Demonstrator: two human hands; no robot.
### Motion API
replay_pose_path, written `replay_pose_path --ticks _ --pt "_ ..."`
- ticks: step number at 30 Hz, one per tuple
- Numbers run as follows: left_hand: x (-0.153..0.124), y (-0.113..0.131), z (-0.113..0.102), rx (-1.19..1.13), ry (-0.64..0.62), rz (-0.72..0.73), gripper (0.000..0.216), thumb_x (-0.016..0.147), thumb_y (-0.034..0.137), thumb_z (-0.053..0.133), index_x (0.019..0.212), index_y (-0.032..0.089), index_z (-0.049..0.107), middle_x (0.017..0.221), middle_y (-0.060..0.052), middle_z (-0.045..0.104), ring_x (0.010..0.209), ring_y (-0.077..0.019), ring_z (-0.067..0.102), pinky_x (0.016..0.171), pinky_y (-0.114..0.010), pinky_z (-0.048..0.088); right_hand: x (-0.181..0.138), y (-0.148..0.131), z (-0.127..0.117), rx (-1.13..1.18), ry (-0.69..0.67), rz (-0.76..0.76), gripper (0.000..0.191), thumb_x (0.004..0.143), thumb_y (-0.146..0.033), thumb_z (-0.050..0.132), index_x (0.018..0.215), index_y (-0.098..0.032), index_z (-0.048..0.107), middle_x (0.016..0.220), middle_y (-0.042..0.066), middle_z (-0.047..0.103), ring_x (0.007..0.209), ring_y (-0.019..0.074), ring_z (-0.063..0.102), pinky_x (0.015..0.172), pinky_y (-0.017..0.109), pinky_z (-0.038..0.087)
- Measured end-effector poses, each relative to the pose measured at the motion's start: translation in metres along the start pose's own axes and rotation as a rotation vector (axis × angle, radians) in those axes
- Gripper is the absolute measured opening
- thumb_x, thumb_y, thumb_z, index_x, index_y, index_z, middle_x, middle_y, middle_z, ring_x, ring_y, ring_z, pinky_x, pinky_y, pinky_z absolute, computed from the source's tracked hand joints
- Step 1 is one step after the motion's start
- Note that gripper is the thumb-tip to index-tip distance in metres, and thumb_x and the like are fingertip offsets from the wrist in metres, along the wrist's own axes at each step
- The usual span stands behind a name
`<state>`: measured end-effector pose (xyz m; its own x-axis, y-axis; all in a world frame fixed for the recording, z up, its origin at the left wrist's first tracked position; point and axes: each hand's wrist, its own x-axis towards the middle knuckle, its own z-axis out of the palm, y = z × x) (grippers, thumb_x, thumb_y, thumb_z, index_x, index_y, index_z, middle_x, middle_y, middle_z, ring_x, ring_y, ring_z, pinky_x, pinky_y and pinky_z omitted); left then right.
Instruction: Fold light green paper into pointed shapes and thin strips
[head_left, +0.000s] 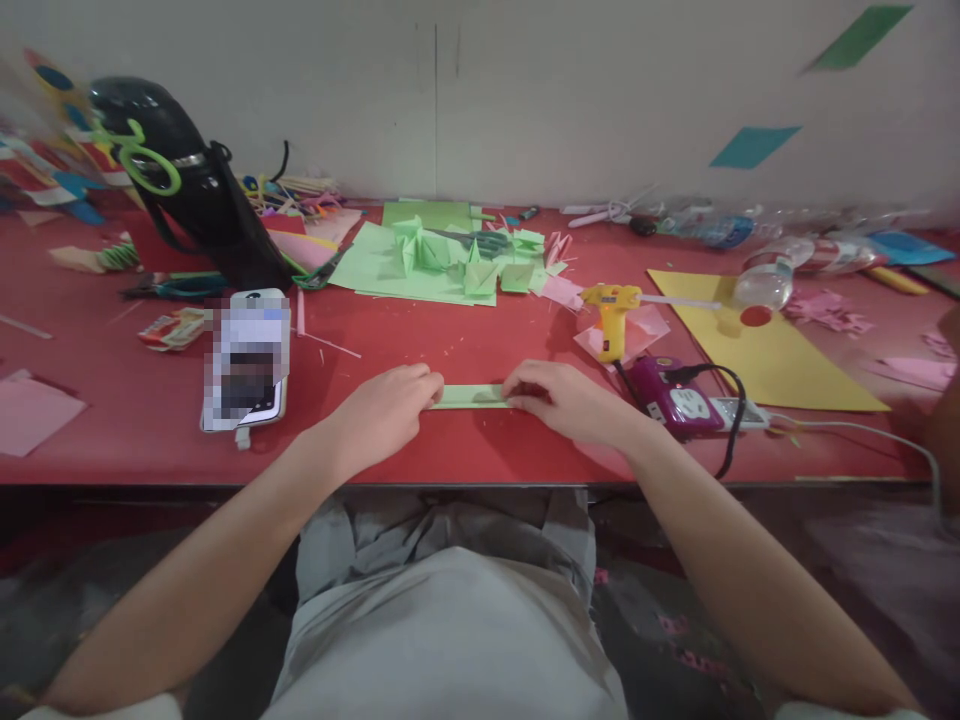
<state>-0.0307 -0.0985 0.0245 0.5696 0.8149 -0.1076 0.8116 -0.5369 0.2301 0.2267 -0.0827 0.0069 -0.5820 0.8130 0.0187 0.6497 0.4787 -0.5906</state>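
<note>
A narrow strip of folded light green paper (472, 396) lies crosswise on the red tabletop in front of me. My left hand (394, 405) grips its left end, fingers curled together and resting on the table. At the opposite end, my right hand (551, 395) pinches the paper between thumb and fingers. Both ends of the strip are hidden by my fingers. Farther back, several folded green paper pieces (480, 275) sit on light green sheets (367, 265), with dark-handled scissors (487, 240) among them.
A phone (255, 385) leans near a black bottle (195, 190) on the left. To the right are a yellow glue gun (613, 318), a purple power strip (671, 395) with cables, a yellow sheet (795, 350) and a plastic bottle (769, 278). The table's front edge (465, 484) runs close to me.
</note>
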Motion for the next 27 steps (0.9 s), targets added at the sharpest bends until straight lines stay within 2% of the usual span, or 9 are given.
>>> replay_pose_path --ticks 3,8,10,13,16,22,27 --pt "-0.002 -0.003 0.003 -0.071 0.019 -0.020 0.027 0.083 -0.002 0.038 0.089 0.018 0.055 0.093 -0.004 0.058 0.082 -0.0168 0.056 0.068 -0.029 0.040 0.000 0.005 0.004 0.020 0.037 -0.023 0.016 0.089 -0.011 0.052 0.093 -0.018 0.066 0.093 0.005 0.068 0.080 0.0153 0.062 0.077 0.027 0.047" --pt "-0.005 -0.006 0.008 -0.040 0.041 0.055 0.036 0.084 -0.003 0.036 0.100 0.019 0.060 0.101 -0.005 0.059 0.090 -0.0177 0.057 0.073 -0.029 0.041 -0.005 0.004 0.010 -0.072 0.045 -0.120 0.024 0.092 -0.008 0.044 0.097 -0.017 0.066 0.095 0.007 0.065 0.084 0.0166 0.061 0.079 0.029 0.047" --pt "-0.006 -0.005 0.009 0.027 0.049 0.074 0.038 0.085 -0.002 0.037 0.104 0.019 0.061 0.101 -0.005 0.060 0.091 -0.0186 0.057 0.072 -0.029 0.041 -0.008 0.000 0.011 -0.216 0.037 -0.144 0.028 0.092 -0.008 0.042 0.101 -0.016 0.067 0.098 0.009 0.063 0.089 0.0191 0.060 0.081 0.032 0.047" --pt "-0.008 0.000 0.012 0.198 0.059 0.096 0.035 0.085 -0.002 0.038 0.100 0.017 0.063 0.099 -0.006 0.059 0.085 -0.0199 0.056 0.069 -0.031 0.042 -0.013 -0.007 0.012 -0.412 0.029 -0.157 0.028 0.091 -0.008 0.045 0.103 -0.015 0.069 0.099 0.010 0.063 0.093 0.0221 0.060 0.083 0.035 0.047" --pt "-0.011 0.004 0.014 0.308 0.064 0.137 0.030 0.087 0.001 0.039 0.096 0.014 0.064 0.095 -0.008 0.059 0.083 -0.0207 0.056 0.071 -0.033 0.043 -0.016 -0.010 0.011 -0.463 0.022 -0.165 0.025 0.093 -0.012 0.048 0.103 -0.015 0.070 0.099 0.010 0.064 0.091 0.0215 0.060 0.084 0.035 0.048" --pt "-0.014 0.000 0.011 0.324 0.042 0.196 0.029 0.090 0.003 0.043 0.104 0.015 0.066 0.102 -0.009 0.060 0.088 -0.0206 0.057 0.074 -0.032 0.045 -0.013 -0.012 0.006 -0.544 -0.043 -0.186 0.028 0.093 -0.008 0.047 0.106 -0.015 0.070 0.099 0.010 0.065 0.090 0.0200 0.061 0.080 0.032 0.046" --pt "-0.011 0.003 0.002 0.438 -0.020 0.234 0.023 0.090 0.005 0.047 0.098 0.013 0.067 0.094 -0.008 0.060 0.082 -0.0205 0.057 0.070 -0.033 0.044 -0.009 -0.020 0.003 -0.709 -0.140 -0.184 0.022 0.090 -0.007 0.053 0.101 -0.014 0.070 0.093 0.010 0.065 0.085 0.0202 0.060 0.074 0.030 0.041"
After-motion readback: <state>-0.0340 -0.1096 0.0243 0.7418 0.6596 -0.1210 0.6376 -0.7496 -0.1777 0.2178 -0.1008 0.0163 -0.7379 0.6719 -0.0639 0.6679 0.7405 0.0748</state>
